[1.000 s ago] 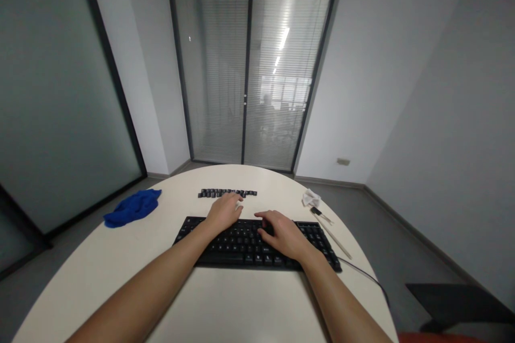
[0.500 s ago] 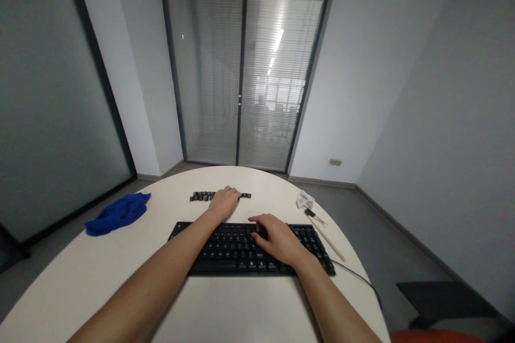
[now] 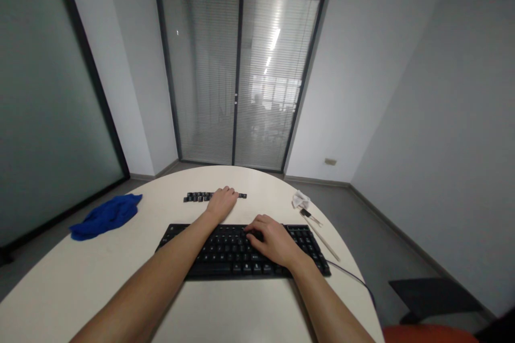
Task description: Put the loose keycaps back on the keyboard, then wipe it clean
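My left hand (image 3: 222, 202) reaches past the keyboard and lies over a row of loose black keycaps (image 3: 197, 196), covering part of it. Its fingers are stretched forward, and no keycap shows in its grasp. Below it sits a black computer keyboard (image 3: 217, 268), crossed by both forearms. My right hand (image 3: 271, 238) rests over the keyboard's upper middle, index fingertip down at the keys and thumb close by. A dark gap shows between that thumb and finger; what lies under the fingertip is hidden.
On the white round table (image 3: 225, 311), a blue cloth (image 3: 107, 217) lies left. Toward the right edge are a crumpled white tissue (image 3: 301, 200), a small black-ended tool (image 3: 306, 213) and a thin pale stick (image 3: 325, 241). The keyboard cable (image 3: 350, 273) runs off the right edge.
My right index finger has come down from a raised position to the keys, nearer the thumb. My left hand stays over the keycaps. The whole view has shifted slightly.
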Action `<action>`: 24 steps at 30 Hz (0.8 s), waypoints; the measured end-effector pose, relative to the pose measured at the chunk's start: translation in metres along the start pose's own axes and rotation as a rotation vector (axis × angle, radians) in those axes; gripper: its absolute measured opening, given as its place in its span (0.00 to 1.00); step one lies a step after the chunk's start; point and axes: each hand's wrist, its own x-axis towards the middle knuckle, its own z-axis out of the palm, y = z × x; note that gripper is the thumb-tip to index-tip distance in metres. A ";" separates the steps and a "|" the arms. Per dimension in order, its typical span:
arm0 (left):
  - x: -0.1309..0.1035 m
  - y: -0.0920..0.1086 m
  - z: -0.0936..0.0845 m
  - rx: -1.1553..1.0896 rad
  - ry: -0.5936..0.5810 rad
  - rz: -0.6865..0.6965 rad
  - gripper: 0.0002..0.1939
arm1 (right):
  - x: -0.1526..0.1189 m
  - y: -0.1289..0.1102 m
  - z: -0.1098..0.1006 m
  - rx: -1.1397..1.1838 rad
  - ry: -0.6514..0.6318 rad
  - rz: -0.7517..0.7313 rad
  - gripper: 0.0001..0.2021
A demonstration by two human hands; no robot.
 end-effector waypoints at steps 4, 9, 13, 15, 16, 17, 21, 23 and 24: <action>-0.003 0.003 -0.002 -0.017 -0.001 -0.002 0.13 | 0.000 0.000 0.000 0.003 0.000 -0.004 0.08; -0.015 0.010 -0.009 -0.044 0.000 0.000 0.12 | 0.000 0.001 0.001 0.005 0.011 -0.007 0.09; -0.036 0.018 -0.019 -0.075 0.029 -0.016 0.12 | 0.001 0.000 0.001 -0.004 0.009 -0.008 0.09; -0.049 0.023 -0.023 -0.114 0.048 -0.046 0.13 | 0.001 0.000 0.001 -0.010 0.008 -0.013 0.09; -0.056 0.025 -0.025 -0.157 0.064 -0.068 0.13 | 0.001 0.000 0.001 -0.011 0.007 -0.015 0.09; -0.063 0.027 -0.026 -0.203 0.080 -0.082 0.13 | 0.001 0.000 0.000 -0.012 0.007 -0.015 0.09; -0.086 0.032 -0.026 -0.354 0.135 -0.101 0.11 | 0.001 0.001 0.001 -0.014 0.011 -0.009 0.09; -0.093 0.032 -0.024 -0.413 0.150 -0.121 0.11 | 0.001 0.002 0.001 -0.013 0.011 -0.007 0.09; -0.096 0.031 -0.023 -0.448 0.157 -0.131 0.10 | 0.001 0.002 0.002 -0.014 0.011 -0.005 0.08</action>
